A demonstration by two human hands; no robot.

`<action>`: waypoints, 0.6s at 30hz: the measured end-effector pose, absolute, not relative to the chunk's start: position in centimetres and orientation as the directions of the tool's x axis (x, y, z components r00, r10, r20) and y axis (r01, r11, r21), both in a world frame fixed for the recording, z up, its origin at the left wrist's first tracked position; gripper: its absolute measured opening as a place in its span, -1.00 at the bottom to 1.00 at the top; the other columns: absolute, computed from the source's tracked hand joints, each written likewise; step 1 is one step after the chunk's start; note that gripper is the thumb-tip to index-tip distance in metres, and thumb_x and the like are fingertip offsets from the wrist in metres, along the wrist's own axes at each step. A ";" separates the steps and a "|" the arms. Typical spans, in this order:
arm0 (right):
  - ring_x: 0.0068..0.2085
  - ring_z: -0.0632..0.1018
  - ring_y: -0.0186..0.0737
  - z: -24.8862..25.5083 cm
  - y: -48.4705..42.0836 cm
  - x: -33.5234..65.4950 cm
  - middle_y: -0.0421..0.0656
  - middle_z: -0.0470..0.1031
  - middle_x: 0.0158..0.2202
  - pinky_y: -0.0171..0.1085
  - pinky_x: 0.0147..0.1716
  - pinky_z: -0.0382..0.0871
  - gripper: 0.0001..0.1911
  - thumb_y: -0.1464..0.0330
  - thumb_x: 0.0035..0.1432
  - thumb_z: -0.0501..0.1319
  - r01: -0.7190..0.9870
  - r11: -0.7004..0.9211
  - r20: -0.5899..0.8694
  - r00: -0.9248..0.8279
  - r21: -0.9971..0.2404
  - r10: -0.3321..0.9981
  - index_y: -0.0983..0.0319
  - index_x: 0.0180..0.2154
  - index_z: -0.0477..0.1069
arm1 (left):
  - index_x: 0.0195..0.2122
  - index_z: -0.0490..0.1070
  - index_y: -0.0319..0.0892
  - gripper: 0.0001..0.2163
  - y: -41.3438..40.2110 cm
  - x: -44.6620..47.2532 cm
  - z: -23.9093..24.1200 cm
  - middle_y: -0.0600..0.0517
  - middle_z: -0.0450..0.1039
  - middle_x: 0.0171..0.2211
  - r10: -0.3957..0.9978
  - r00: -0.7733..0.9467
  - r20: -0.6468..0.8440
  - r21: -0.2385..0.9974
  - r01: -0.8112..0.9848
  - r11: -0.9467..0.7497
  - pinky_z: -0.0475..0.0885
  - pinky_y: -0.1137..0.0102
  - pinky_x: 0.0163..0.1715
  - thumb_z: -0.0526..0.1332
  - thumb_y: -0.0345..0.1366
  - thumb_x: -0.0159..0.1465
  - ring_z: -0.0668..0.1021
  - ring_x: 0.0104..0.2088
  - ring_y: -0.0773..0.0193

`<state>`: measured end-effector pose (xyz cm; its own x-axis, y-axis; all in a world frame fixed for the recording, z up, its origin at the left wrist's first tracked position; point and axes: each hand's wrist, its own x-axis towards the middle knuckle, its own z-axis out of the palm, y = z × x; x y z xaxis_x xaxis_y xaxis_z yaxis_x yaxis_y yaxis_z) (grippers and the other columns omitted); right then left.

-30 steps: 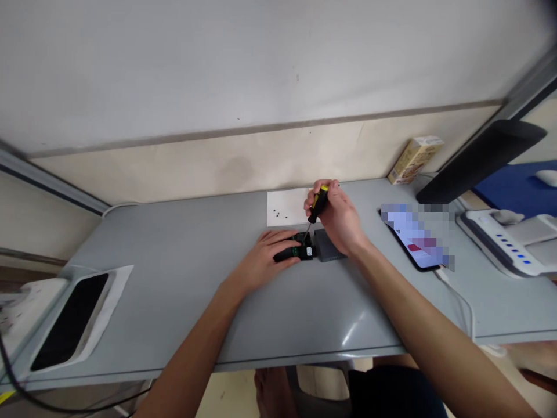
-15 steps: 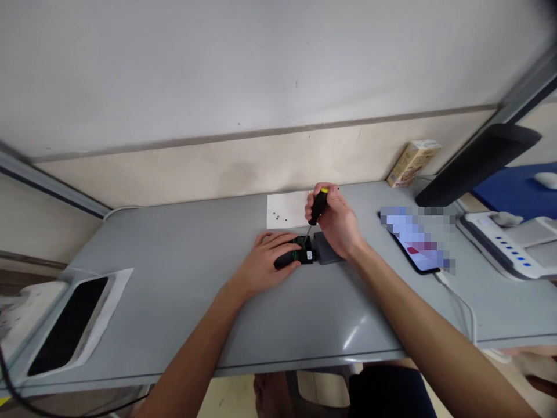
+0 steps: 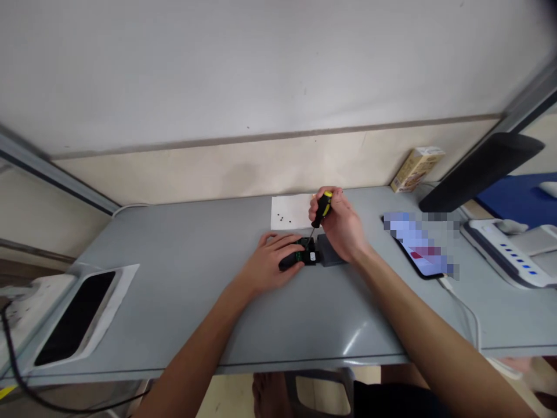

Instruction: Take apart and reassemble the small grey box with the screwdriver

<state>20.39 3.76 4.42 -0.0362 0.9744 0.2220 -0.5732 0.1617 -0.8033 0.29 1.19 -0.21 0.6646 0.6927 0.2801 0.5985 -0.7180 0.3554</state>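
My right hand (image 3: 346, 226) is wrapped round the black and yellow handle of a screwdriver (image 3: 322, 208). Its thin shaft points down, with the tip at a small black device with a green circuit board (image 3: 310, 256); whether the tip sits in a screw is too small to tell. From the left, my left hand (image 3: 270, 261) grips this device against the desk, its fingers covering much of the casing. Beside the device, a flat dark grey piece (image 3: 331, 255) lies partly under my right hand. Several tiny dark screw-like bits (image 3: 282, 219) rest on a white sheet of paper (image 3: 300, 209) behind.
A lit phone (image 3: 413, 247) with a white cable lies to the right, near a white power strip (image 3: 507, 249). A drink carton (image 3: 415, 168) and a dark slanted object (image 3: 483, 168) stand at the back right. Another dark-screened phone (image 3: 78, 313) lies at the left.
The screwdriver handle has turned a little, so more of its yellow shows. Both hands keep their places on the screwdriver and the device; the whole view has shifted slightly.
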 end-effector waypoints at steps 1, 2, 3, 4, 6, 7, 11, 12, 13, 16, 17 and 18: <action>-0.39 0.36 -0.29 4.5 3.8 20.4 -0.21 0.29 -0.38 -0.26 -0.34 0.34 -0.65 -0.01 0.34 0.16 -0.570 0.155 0.213 -0.036 -0.807 0.976 0.13 -0.26 0.33 | 0.06 0.51 0.03 -0.78 1.2 0.3 -0.2 0.00 0.44 0.23 0.694 0.661 0.285 0.354 0.601 -0.717 0.19 0.09 0.27 0.20 -0.19 0.43 0.47 0.24 0.12; -0.42 0.33 -0.29 4.5 3.8 20.4 -0.23 0.26 -0.41 -0.26 -0.36 0.33 -0.64 -0.03 0.34 0.15 -0.570 0.151 0.204 -0.029 -0.807 0.979 0.12 -0.26 0.33 | 0.06 0.51 0.02 -0.78 1.2 0.3 -0.3 -0.01 0.45 0.23 0.695 0.657 0.292 0.352 0.602 -0.717 0.19 0.08 0.26 0.20 -0.19 0.43 0.48 0.23 0.11; -0.44 0.31 -0.29 4.6 3.7 20.3 -0.24 0.24 -0.43 -0.26 -0.38 0.32 -0.63 -0.05 0.34 0.13 -0.575 0.151 0.198 -0.019 -0.804 0.980 0.12 -0.26 0.32 | 0.06 0.50 0.02 -0.78 1.2 0.3 -0.4 -0.02 0.45 0.23 0.693 0.656 0.299 0.349 0.601 -0.719 0.20 0.08 0.26 0.20 -0.18 0.43 0.48 0.23 0.11; -0.45 0.29 -0.29 4.6 3.7 20.3 -0.25 0.22 -0.44 -0.26 -0.39 0.31 -0.62 -0.06 0.34 0.12 -0.582 0.153 0.196 -0.011 -0.799 0.981 0.11 -0.25 0.31 | 0.06 0.50 0.02 -0.78 1.2 0.3 -0.4 -0.01 0.46 0.22 0.690 0.656 0.305 0.345 0.599 -0.722 0.20 0.09 0.26 0.21 -0.18 0.43 0.48 0.23 0.11; -0.47 0.27 -0.30 4.6 3.4 20.1 -0.26 0.21 -0.45 -0.27 -0.41 0.28 -0.64 -0.05 0.34 0.13 -0.598 0.150 0.199 -0.015 -0.787 0.980 0.10 -0.24 0.28 | 0.07 0.50 0.02 -0.77 1.2 0.3 -0.5 -0.01 0.47 0.21 0.683 0.657 0.318 0.339 0.594 -0.729 0.19 0.09 0.27 0.21 -0.19 0.42 0.48 0.23 0.12; -0.48 0.25 -0.31 4.6 3.4 20.1 -0.27 0.20 -0.46 -0.28 -0.43 0.26 -0.66 -0.02 0.34 0.16 -0.607 0.152 0.205 -0.018 -0.780 0.978 0.10 -0.25 0.26 | 0.08 0.49 0.02 -0.76 1.2 0.4 -0.5 0.00 0.47 0.21 0.679 0.659 0.324 0.335 0.592 -0.733 0.19 0.10 0.27 0.22 -0.20 0.41 0.48 0.23 0.12; -0.46 0.28 -0.32 4.3 3.4 20.2 -0.27 0.24 -0.46 -0.30 -0.41 0.25 -0.73 0.11 0.35 0.20 -0.631 0.175 0.247 -0.027 -0.756 0.969 0.11 -0.29 0.22 | 0.09 0.48 0.03 -0.75 1.2 0.3 -0.4 0.02 0.46 0.22 0.670 0.664 0.334 0.322 0.587 -0.743 0.17 0.11 0.29 0.22 -0.23 0.41 0.47 0.24 0.13; -0.43 0.31 -0.31 4.3 3.5 20.3 -0.25 0.28 -0.43 -0.29 -0.38 0.28 -0.74 0.11 0.37 0.18 -0.631 0.175 0.253 -0.035 -0.756 0.967 0.11 -0.28 0.24 | 0.09 0.48 0.03 -0.75 1.2 0.3 -0.5 0.02 0.46 0.22 0.670 0.665 0.332 0.321 0.588 -0.742 0.16 0.10 0.29 0.22 -0.23 0.41 0.47 0.24 0.13; -0.40 0.34 -0.29 4.3 3.6 20.4 -0.23 0.30 -0.41 -0.28 -0.35 0.31 -0.75 0.10 0.39 0.15 -0.631 0.172 0.256 -0.043 -0.757 0.966 0.11 -0.26 0.27 | 0.09 0.48 0.03 -0.75 1.2 0.3 -0.5 0.02 0.46 0.22 0.671 0.665 0.328 0.321 0.590 -0.741 0.16 0.10 0.28 0.21 -0.22 0.42 0.47 0.24 0.13; -0.39 0.35 -0.27 4.4 3.7 20.5 -0.21 0.27 -0.41 -0.25 -0.35 0.33 -0.67 0.01 0.39 0.09 -0.627 0.154 0.242 -0.057 -0.764 0.969 0.12 -0.25 0.33 | 0.09 0.48 0.03 -0.76 1.3 0.3 -0.5 0.01 0.46 0.22 0.675 0.665 0.319 0.321 0.595 -0.737 0.17 0.10 0.27 0.20 -0.21 0.42 0.47 0.23 0.13; -0.42 0.32 -0.27 4.5 3.7 20.5 -0.22 0.23 -0.43 -0.25 -0.38 0.32 -0.64 -0.01 0.38 0.09 -0.624 0.145 0.232 -0.061 -0.768 0.971 0.12 -0.27 0.33 | 0.09 0.48 0.03 -0.76 1.3 0.3 -0.5 0.01 0.46 0.22 0.677 0.665 0.315 0.320 0.597 -0.736 0.17 0.10 0.27 0.20 -0.21 0.42 0.47 0.24 0.12; -0.44 0.29 -0.27 4.5 3.6 20.5 -0.23 0.20 -0.45 -0.25 -0.40 0.30 -0.62 -0.03 0.37 0.08 -0.620 0.135 0.223 -0.066 -0.773 0.973 0.12 -0.29 0.33 | 0.10 0.48 0.03 -0.75 1.3 0.3 -0.5 0.00 0.46 0.22 0.678 0.666 0.312 0.318 0.599 -0.735 0.17 0.09 0.28 0.20 -0.20 0.42 0.47 0.24 0.12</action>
<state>20.50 3.59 4.54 -0.0660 0.9726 0.2229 -0.6203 0.1350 -0.7727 0.30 1.26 -0.54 0.6659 0.6776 0.3121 0.5991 -0.7350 0.3176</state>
